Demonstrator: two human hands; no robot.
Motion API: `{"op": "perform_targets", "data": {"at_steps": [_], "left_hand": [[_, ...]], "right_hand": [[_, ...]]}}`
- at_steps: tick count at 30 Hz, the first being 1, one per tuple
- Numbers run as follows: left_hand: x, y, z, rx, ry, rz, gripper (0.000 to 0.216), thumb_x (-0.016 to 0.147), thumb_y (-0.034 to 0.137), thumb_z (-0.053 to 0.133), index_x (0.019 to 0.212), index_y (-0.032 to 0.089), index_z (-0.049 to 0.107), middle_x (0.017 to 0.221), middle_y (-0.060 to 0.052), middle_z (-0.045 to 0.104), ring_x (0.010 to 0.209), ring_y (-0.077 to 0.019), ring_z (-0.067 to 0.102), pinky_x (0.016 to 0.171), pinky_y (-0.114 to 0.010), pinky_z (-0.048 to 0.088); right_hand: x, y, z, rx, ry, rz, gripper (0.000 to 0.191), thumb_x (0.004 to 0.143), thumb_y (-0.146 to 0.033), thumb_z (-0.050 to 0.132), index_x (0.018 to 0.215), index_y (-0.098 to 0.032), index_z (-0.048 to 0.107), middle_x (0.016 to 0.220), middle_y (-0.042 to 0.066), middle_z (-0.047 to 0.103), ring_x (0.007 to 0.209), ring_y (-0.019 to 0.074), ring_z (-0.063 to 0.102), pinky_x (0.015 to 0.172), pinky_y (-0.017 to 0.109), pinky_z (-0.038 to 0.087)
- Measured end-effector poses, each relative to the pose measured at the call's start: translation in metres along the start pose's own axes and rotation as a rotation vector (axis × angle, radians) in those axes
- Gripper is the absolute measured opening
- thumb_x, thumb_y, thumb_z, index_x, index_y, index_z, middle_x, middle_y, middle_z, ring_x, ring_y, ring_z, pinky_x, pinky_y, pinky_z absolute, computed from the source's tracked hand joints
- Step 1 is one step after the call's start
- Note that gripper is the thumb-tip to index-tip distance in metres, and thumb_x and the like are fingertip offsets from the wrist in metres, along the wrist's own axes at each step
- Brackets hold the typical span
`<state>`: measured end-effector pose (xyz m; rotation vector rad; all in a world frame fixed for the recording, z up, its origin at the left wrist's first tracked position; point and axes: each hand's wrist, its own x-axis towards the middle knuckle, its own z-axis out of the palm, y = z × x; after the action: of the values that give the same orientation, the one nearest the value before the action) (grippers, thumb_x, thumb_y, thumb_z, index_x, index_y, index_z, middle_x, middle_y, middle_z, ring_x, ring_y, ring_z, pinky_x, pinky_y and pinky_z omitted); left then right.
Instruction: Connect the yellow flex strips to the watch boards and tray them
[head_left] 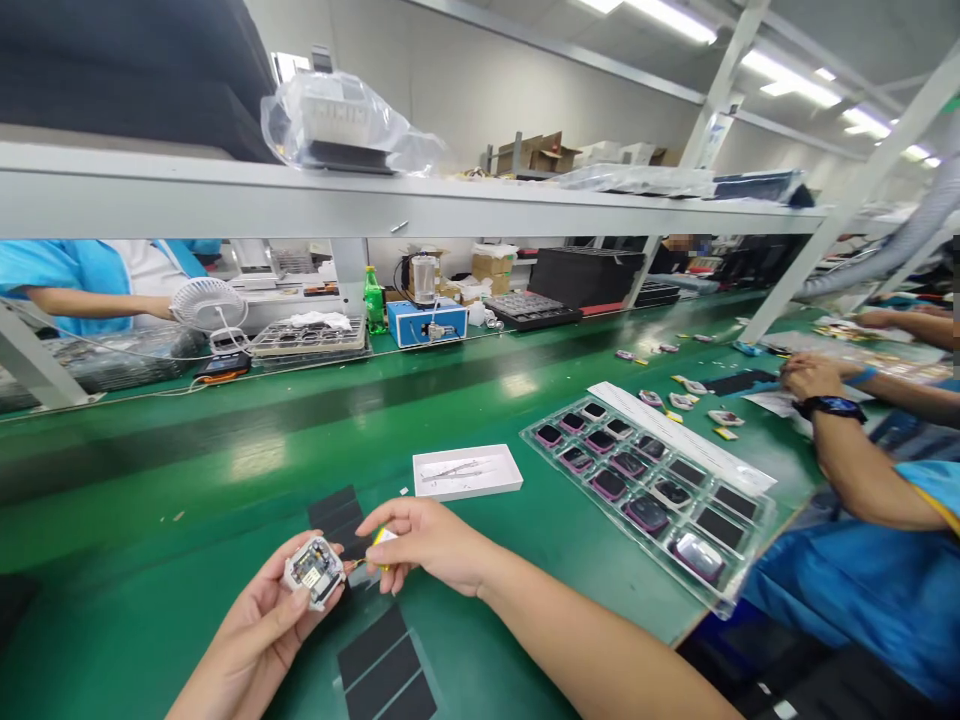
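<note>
My left hand (pixel 274 610) grips a white smartwatch case (pixel 315 573) by its edges, its open back turned up so the circuit board inside shows. Just right of it, my right hand (pixel 420 540) pinches a small yellow-and-white battery (pixel 383 545) between thumb and fingers. A thin wire seems to run from the battery to the case. Black adhesive strips (pixel 386 665) on a clear sheet lie on the green bench below my hands, and another black sheet (pixel 337 515) lies behind them. A white box lid (pixel 466 472) with tweezers in it sits beyond my right hand.
A clear tray (pixel 540 440) of watch cases stands to the right, with a white paper strip along it. Several watch cases with batteries (pixel 682 400) lie beyond, near a co-worker's hands (pixel 814 380). A blue machine (pixel 427 322), green bottle (pixel 374 300) and fan (pixel 208 305) stand behind, under a shelf (pixel 450 205).
</note>
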<state>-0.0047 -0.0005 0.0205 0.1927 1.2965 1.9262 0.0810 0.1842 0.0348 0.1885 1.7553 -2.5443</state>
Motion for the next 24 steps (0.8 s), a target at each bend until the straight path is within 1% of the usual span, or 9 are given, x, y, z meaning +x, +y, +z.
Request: {"op": "perform_targets", "data": {"at_steps": [2, 4, 7, 10, 13, 15, 18, 21, 24], "left_hand": [[0.001, -0.001, 0.000, 0.024, -0.016, -0.046, 0.056, 0.065, 0.023, 0.074, 0.117, 0.027, 0.054, 0.113, -0.004, 0.063, 0.103, -0.0247, 0.058, 0.084, -0.030, 0.053], [0.000, -0.003, 0.002, 0.054, -0.043, -0.110, 0.057, 0.066, 0.023, 0.074, 0.119, 0.028, 0.054, 0.118, -0.003, 0.061, 0.104, -0.0249, 0.058, 0.083, -0.030, 0.053], [-0.001, -0.006, 0.005, 0.083, -0.072, -0.192, 0.056, 0.065, 0.023, 0.074, 0.117, 0.027, 0.056, 0.119, -0.004, 0.060, 0.104, -0.0267, 0.058, 0.078, -0.030, 0.055], [-0.003, -0.008, 0.009, 0.087, -0.083, -0.232, 0.053, 0.066, 0.022, 0.074, 0.116, 0.026, 0.057, 0.117, -0.005, 0.061, 0.103, -0.0264, 0.058, 0.076, -0.029, 0.055], [-0.004, -0.008, 0.013, 0.096, -0.105, -0.257, 0.053, 0.068, 0.020, 0.072, 0.118, 0.026, 0.055, 0.117, -0.004, 0.062, 0.101, -0.0243, 0.060, 0.078, -0.030, 0.053], [-0.004, -0.009, 0.015, 0.109, -0.133, -0.272, 0.052, 0.070, 0.020, 0.070, 0.119, 0.024, 0.054, 0.114, -0.006, 0.063, 0.102, -0.0243, 0.060, 0.080, -0.030, 0.052], [-0.003, -0.011, 0.018, 0.117, -0.177, -0.278, 0.051, 0.072, 0.020, 0.068, 0.120, 0.021, 0.053, 0.110, -0.008, 0.065, 0.105, -0.0259, 0.059, 0.085, -0.033, 0.050], [-0.004, -0.011, 0.020, 0.121, -0.185, -0.242, 0.048, 0.072, 0.019, 0.068, 0.118, 0.020, 0.055, 0.110, -0.009, 0.066, 0.103, -0.0267, 0.060, 0.084, -0.033, 0.051], [-0.004, -0.010, 0.021, 0.136, -0.196, -0.202, 0.043, 0.072, 0.020, 0.068, 0.114, 0.018, 0.058, 0.107, -0.010, 0.066, 0.101, -0.0263, 0.061, 0.080, -0.031, 0.052]], "right_hand": [[-0.003, -0.005, -0.001, 0.018, -0.041, 0.004, 0.043, 0.054, -0.035, 0.080, 0.084, -0.011, 0.061, 0.063, 0.001, 0.063, 0.047, 0.0088, 0.058, 0.048, 0.020, 0.046], [-0.004, -0.007, -0.002, 0.020, -0.135, 0.057, 0.039, 0.055, -0.033, 0.080, 0.079, -0.010, 0.060, 0.062, 0.001, 0.063, 0.048, 0.0090, 0.059, 0.049, 0.020, 0.047], [-0.004, -0.008, -0.005, 0.024, -0.274, 0.146, 0.039, 0.056, -0.031, 0.080, 0.080, -0.010, 0.059, 0.061, 0.001, 0.063, 0.046, 0.0085, 0.058, 0.047, 0.018, 0.045], [-0.003, -0.008, -0.010, 0.066, -0.312, 0.164, 0.039, 0.056, -0.030, 0.081, 0.079, -0.010, 0.058, 0.063, 0.001, 0.064, 0.049, 0.0091, 0.060, 0.047, 0.016, 0.043], [-0.003, -0.005, -0.012, 0.067, -0.347, 0.155, 0.047, 0.050, -0.029, 0.084, 0.084, -0.011, 0.057, 0.072, 0.003, 0.065, 0.055, 0.0107, 0.062, 0.051, 0.018, 0.045], [-0.003, -0.001, -0.010, -0.013, -0.309, 0.113, 0.048, 0.050, -0.033, 0.083, 0.085, -0.011, 0.059, 0.070, 0.002, 0.064, 0.055, 0.0106, 0.061, 0.054, 0.021, 0.047], [-0.005, 0.004, -0.001, -0.225, -0.119, -0.060, 0.037, 0.061, -0.038, 0.076, 0.081, -0.012, 0.060, 0.065, 0.000, 0.061, 0.054, 0.0093, 0.057, 0.056, 0.023, 0.047], [-0.007, 0.005, 0.007, -0.531, 0.034, -0.298, 0.018, 0.073, -0.031, 0.068, 0.082, -0.015, 0.064, 0.073, 0.000, 0.059, 0.062, 0.0086, 0.055, 0.062, 0.022, 0.045], [-0.009, 0.004, 0.012, -0.764, 0.118, -0.447, 0.008, 0.076, -0.022, 0.065, 0.082, -0.017, 0.067, 0.079, 0.001, 0.058, 0.068, 0.0096, 0.054, 0.067, 0.022, 0.045]]}}
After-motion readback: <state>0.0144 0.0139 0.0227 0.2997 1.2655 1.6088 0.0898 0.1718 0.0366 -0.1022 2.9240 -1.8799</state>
